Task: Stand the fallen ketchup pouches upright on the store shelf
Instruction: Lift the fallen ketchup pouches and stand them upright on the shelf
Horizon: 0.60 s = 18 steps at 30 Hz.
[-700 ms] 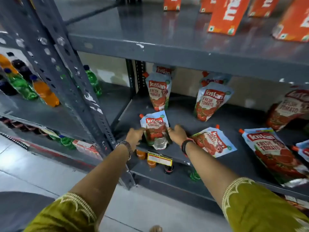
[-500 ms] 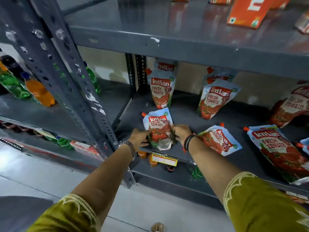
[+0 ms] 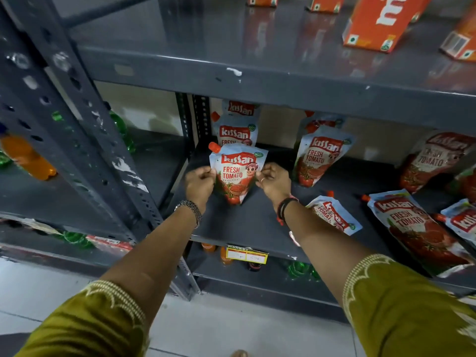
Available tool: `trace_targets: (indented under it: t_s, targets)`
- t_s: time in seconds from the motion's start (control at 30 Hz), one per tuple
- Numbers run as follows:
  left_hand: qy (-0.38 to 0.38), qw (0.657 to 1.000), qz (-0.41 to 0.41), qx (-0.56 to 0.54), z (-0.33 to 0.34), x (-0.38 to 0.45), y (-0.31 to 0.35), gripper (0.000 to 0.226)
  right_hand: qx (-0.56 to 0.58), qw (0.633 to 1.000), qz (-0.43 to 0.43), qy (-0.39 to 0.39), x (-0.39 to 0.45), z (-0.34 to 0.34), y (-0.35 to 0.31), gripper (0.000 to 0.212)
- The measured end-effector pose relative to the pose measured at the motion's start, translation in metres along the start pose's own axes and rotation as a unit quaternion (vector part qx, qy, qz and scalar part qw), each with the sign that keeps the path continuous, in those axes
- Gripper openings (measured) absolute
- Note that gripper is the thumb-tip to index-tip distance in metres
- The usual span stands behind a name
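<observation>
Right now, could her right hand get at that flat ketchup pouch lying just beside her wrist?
Probably yes. The fallen pouch lies open on the shelf beside the right hand, nothing covering it. But that hand and the left hand are busy holding the upright pouch.

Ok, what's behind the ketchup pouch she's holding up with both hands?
Behind the held pouch stands another upright pouch, with a third pouch behind that. Their lower halves are covered, so their bases can't be seen.
</observation>
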<state>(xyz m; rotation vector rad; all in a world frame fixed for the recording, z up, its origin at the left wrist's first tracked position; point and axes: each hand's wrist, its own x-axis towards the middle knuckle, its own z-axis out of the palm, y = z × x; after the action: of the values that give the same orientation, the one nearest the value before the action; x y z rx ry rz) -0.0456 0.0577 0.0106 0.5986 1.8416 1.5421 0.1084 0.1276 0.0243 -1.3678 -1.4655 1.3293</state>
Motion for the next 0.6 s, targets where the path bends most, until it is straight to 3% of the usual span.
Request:
trace_targets:
  t_s: [0.17, 0.23, 0.3, 0.37, 0.47, 0.6]
  targets:
    - [0.001, 1.0, 0.002, 0.006, 0.003, -0.004, -0.012, 0.028, -0.048, 0.998, -0.024, -0.013, -0.002, -0.008, 0.007, 0.025]
    - [0.016, 0.999, -0.041, -0.008, 0.003, -0.013, -0.015, 0.036, -0.063, 0.997, -0.039, -0.015, -0.006, -0.02, 0.008, 0.015]
    - [0.018, 0.992, -0.114, -0.041, 0.005, -0.031, -0.02, 0.038, -0.061, 0.997, -0.041, 0.013, -0.012, -0.04, 0.016, 0.025]
    - [-0.015, 0.985, -0.16, -0.062, 0.011, -0.054, -0.031, 0.029, -0.089, 0.993, -0.038, 0.075, -0.021, -0.07, 0.031, 0.028]
    - [-0.081, 0.985, -0.15, -0.03, 0.031, -0.084, -0.039, 0.013, -0.177, 0.965, -0.01, 0.195, -0.038, -0.122, 0.057, 0.031]
    - [-0.205, 0.972, -0.095, 0.066, 0.076, -0.09, -0.036, 0.027, -0.231, 0.941, 0.073, 0.235, -0.056, -0.165, 0.082, 0.016]
